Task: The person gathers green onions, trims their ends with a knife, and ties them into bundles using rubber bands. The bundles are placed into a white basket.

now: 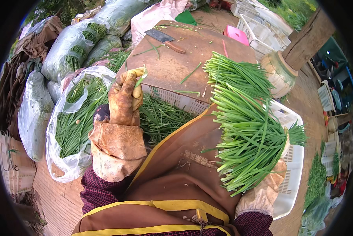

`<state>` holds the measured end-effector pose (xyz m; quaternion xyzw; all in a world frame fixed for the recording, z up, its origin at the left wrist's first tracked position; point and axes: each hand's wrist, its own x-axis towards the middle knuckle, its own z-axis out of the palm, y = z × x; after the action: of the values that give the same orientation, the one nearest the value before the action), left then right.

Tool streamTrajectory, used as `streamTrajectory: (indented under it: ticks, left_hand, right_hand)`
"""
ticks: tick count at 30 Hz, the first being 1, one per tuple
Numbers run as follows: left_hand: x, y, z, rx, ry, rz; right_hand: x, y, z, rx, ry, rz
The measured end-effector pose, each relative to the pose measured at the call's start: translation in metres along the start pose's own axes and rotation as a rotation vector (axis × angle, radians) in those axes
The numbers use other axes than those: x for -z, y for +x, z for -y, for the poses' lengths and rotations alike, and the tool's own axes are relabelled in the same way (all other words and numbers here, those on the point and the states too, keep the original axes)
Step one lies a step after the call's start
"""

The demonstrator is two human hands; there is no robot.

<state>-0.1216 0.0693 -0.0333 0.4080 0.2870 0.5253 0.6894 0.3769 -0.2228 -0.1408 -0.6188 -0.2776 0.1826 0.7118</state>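
Note:
My left hand (126, 93), in a stained yellow-brown glove, is raised near the left edge of the wooden board (167, 67). A short green leaf scrap (141, 78) is pinched between its fingers. My right hand (285, 143), gloved too, grips a thick bunch of garlic chives (248, 138) from the right. Leaves cover most of that hand. The pale cut ends of the bunch point left, over my brown apron (176, 165). Another bunch of chives (238, 76), tied near its stem ends, lies just beyond on the board's right edge.
A cleaver (164, 41) lies on the board among trimmings. An open plastic bag of chives (79, 118) stands at left, before wrapped bundles (70, 50). Loose greens (164, 115) lie below the board. A white crate (294, 177), ceramic jar (278, 73) and wooden post (309, 35) stand at right.

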Motion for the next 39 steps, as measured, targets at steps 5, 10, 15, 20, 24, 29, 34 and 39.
streamTrajectory:
  ticks: [5, 10, 15, 20, 24, 29, 34, 39]
  left_hand:
    - [-0.02, -0.025, 0.047, 0.143, 0.571, 0.383]
    - [-0.055, -0.023, 0.115, -0.336, 0.649, 0.547]
    - [-0.055, -0.02, 0.085, 0.077, 0.212, 0.124]
    - [0.039, 0.033, 0.086, 0.088, -0.259, -0.383]
    - [-0.037, -0.03, 0.079, 0.036, 0.377, 0.125]
    - [-0.089, -0.055, 0.069, -0.052, 0.712, 0.285]
    - [-0.097, -0.055, 0.086, -0.084, 0.609, 0.283]
    - [-0.068, -0.041, 0.102, 0.054, 0.198, 0.04]
  right_hand:
    - [-0.005, 0.0, 0.002, 0.009, -0.019, -0.006]
    - [-0.015, 0.001, -0.002, 0.014, -0.019, 0.021]
    - [-0.007, -0.003, -0.003, 0.023, -0.029, 0.003]
    - [-0.003, -0.006, -0.001, 0.028, -0.044, -0.009]
    - [-0.013, -0.003, -0.002, 0.046, -0.044, 0.025]
    - [-0.02, -0.009, 0.012, 0.312, -0.397, 0.047]
    - [0.02, 0.013, -0.015, 0.045, -0.023, 0.014]
    - [-0.027, -0.005, 0.022, -0.115, 0.258, -0.085]
